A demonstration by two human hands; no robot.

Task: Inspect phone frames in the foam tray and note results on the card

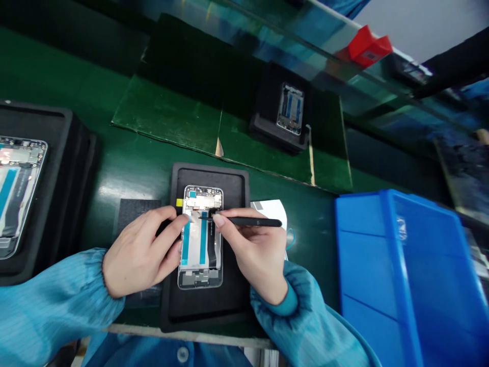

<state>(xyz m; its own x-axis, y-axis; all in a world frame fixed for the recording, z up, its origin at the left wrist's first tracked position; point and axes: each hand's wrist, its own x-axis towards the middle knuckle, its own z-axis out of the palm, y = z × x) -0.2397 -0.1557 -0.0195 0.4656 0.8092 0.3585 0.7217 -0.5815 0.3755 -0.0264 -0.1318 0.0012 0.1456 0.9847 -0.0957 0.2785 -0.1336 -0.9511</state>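
An opened smartphone (194,234), its circuit board and blue adhesive strips exposed, lies on a black foam tray (237,300). My left hand (143,250) is curled at the phone's left edge, fingertips holding it beside the board. In my right hand (262,250) is a pair of black tweezers (252,221), pinched between thumb and fingers. Their tips point left over the phone's interior, just below the board. Whether the tips hold anything is too small to tell. A yellow tab (179,202) sticks out by the phone's upper left.
At the left, another opened phone (23,188) rests on stacked black trays (64,168). A further phone (290,107) sits on trays atop a raised green board (179,112). A blue bin (370,265) stands to the right. A red box (369,47) is on the shelf.
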